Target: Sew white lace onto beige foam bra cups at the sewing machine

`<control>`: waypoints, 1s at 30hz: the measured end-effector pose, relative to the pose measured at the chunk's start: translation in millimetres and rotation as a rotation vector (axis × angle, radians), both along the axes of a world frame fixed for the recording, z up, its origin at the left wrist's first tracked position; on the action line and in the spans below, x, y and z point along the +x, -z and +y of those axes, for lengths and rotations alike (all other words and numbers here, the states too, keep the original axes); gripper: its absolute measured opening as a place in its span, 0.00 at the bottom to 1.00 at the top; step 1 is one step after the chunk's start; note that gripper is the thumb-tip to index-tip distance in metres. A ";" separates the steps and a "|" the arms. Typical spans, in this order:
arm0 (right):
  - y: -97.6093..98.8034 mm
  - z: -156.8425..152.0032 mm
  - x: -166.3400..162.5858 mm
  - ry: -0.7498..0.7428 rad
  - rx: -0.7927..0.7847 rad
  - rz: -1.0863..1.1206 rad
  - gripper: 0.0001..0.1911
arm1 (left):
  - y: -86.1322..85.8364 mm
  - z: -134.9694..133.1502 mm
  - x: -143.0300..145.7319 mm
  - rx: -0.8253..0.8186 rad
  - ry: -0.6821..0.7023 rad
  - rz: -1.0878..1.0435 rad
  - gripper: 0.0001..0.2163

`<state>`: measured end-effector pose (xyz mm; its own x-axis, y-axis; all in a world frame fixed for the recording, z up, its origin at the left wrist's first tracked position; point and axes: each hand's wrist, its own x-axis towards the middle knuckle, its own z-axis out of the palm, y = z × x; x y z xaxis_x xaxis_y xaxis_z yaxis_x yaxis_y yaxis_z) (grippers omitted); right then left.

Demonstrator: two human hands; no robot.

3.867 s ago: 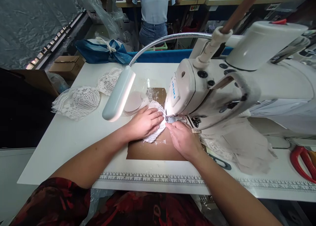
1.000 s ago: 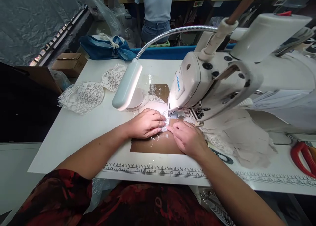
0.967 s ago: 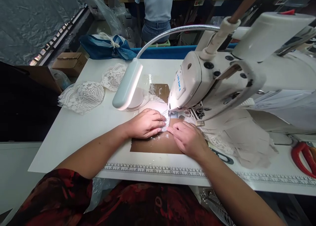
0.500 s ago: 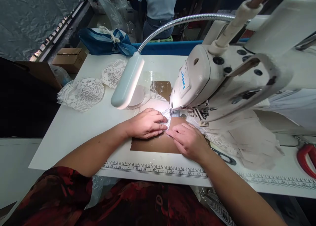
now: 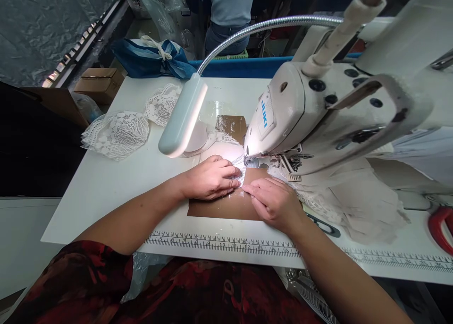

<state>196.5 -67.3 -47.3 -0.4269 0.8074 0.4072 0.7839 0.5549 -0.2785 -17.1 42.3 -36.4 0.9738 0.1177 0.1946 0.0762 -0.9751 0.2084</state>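
A white industrial sewing machine stands on a white table. My left hand lies on a small white lace piece just in front of the needle, fingers pressed together on it. To its right, my right hand rests on the brown panel with its fingertips touching the lace edge. A gooseneck lamp shines on the piece from above.
Stacks of white lace pieces lie at the table's left. Beige fabric pieces pile under the machine arm. Red scissors sit far right. A ruler strip runs along the front edge. Another person stands behind the table.
The lace piece has fed further under the machine, so less of it shows beneath my left hand. Both hands stay on it in nearly the same place.
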 end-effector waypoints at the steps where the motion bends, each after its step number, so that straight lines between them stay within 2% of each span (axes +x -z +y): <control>1: 0.7 -0.1 0.2 0.008 0.013 0.003 0.15 | 0.0 -0.1 0.1 -0.002 -0.001 -0.001 0.15; 12: -3.3 0.3 -3.6 0.005 0.015 -0.156 0.14 | 1.1 1.1 -0.4 -0.011 -0.009 -0.003 0.15; 19: -1.5 0.1 -3.5 0.012 -0.013 -0.146 0.13 | 3.0 -3.7 9.9 0.010 -0.176 0.018 0.18; 30: -2.7 1.1 -3.1 0.041 -0.028 -0.139 0.12 | -2.2 -8.7 14.8 0.040 -0.208 0.066 0.18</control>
<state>193.4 -66.2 -44.6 -0.4443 0.8356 0.3232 0.8376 0.5154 -0.1809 -2.2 33.7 -34.3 0.9403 0.3106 0.1395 0.2886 -0.9444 0.1572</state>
